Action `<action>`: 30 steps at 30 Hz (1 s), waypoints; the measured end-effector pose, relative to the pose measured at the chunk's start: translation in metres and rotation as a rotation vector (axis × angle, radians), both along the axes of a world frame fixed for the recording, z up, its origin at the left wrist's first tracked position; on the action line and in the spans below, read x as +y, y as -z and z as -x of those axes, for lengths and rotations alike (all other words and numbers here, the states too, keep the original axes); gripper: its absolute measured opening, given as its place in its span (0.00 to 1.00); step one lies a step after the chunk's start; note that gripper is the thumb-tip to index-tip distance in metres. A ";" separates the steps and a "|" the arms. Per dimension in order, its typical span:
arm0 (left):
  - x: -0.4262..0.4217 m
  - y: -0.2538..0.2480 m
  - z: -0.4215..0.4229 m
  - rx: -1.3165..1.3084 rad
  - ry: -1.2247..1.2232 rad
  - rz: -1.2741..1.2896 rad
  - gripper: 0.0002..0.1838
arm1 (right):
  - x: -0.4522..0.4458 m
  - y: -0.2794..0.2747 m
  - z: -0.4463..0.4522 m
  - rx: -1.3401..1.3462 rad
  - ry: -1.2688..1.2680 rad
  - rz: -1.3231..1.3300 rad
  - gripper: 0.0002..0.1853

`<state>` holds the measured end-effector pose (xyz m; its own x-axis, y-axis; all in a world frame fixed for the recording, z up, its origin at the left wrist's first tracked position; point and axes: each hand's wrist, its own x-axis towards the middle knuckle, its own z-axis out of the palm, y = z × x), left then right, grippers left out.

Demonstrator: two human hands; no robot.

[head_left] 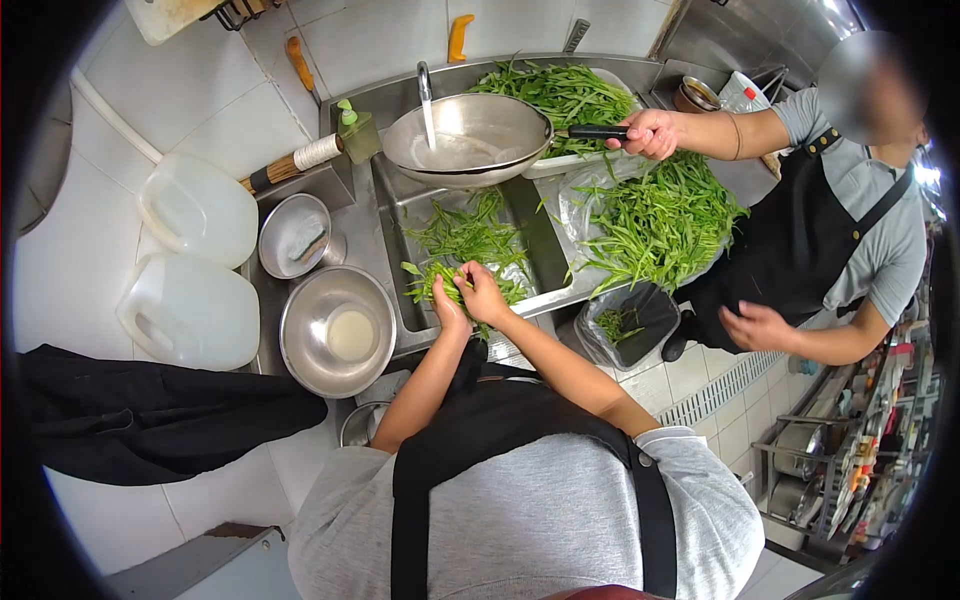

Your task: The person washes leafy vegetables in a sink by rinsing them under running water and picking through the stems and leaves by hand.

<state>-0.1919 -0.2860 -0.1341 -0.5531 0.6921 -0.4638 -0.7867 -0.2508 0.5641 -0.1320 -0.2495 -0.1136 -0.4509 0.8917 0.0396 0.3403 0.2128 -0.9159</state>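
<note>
Above the front of the steel sink (548,245), my left hand (450,312) is closed around a small bunch of long leafy greens (430,278). My right hand (482,293) meets it from the right, its fingers bent onto the same stems. Part of the bunch is hidden behind my fingers. More loose greens (478,228) lie in the sink just beyond my hands. Over the sink's far side, a co-worker's hand (650,134) holds a wok (410,165) by its black handle. Water runs into the wok from the tap (424,82).
Right of the sink, a large pile of greens (665,225) lies on plastic; another heap (560,95) fills a white tray behind. Below stands a lined bin (640,345) with scraps. Steel bowls (303,345) and plastic jugs (190,310) are at left. The co-worker (800,220) stands close at right.
</note>
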 end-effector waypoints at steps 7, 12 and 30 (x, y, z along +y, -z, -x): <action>0.002 0.018 0.004 -0.008 0.020 0.032 0.19 | -0.001 0.004 -0.001 0.024 0.011 -0.019 0.10; 0.000 0.009 0.002 0.010 0.043 0.002 0.21 | -0.003 0.001 -0.001 0.032 0.011 -0.010 0.09; 0.000 0.005 0.001 -0.011 0.077 0.031 0.24 | -0.002 0.003 -0.001 0.048 0.036 0.041 0.09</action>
